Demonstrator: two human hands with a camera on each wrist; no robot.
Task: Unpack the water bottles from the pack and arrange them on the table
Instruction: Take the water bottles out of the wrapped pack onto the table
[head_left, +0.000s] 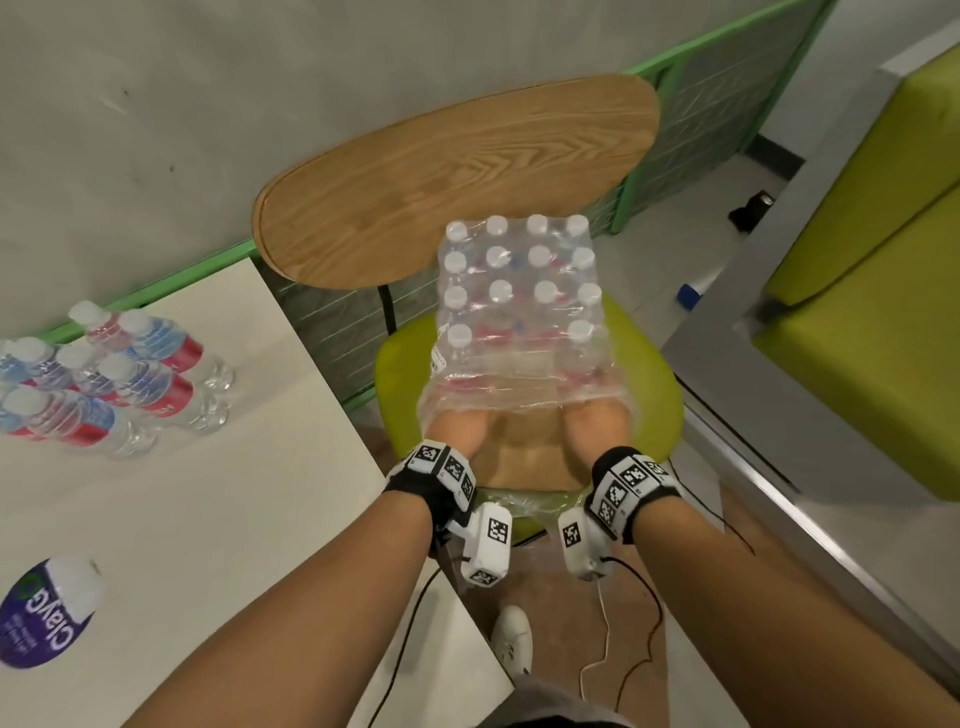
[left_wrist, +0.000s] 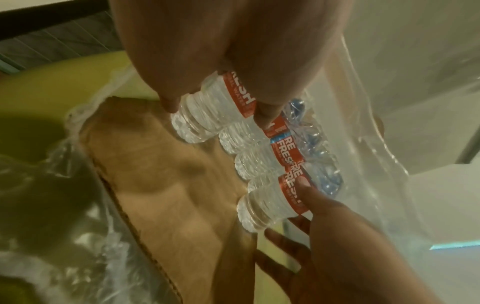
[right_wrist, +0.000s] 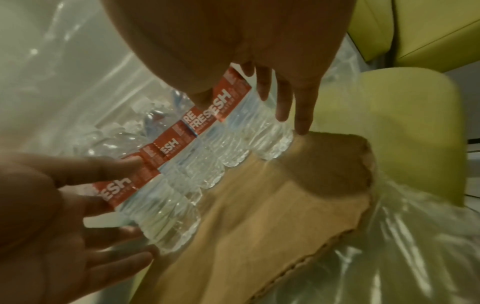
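Reaching into the open near end of the shrink-wrapped pack (head_left: 519, 312) on the green chair seat (head_left: 654, 410), centre frame, you are mid-extraction. Your left hand (head_left: 457, 428) wraps thumb and spread fingers round the left-end bottle (left_wrist: 215, 107). Your right hand (head_left: 597, 423) cups the right-end bottle (right_wrist: 270, 142) likewise. Next, I judge: firm both grips, draw the bottles clear of the film, and stand them by the table bottles (head_left: 130, 379) at left.

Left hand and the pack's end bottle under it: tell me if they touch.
Touching. The left wrist view shows the left hand with fingers and thumb curled round the end bottle, pressed against its label and ribs.
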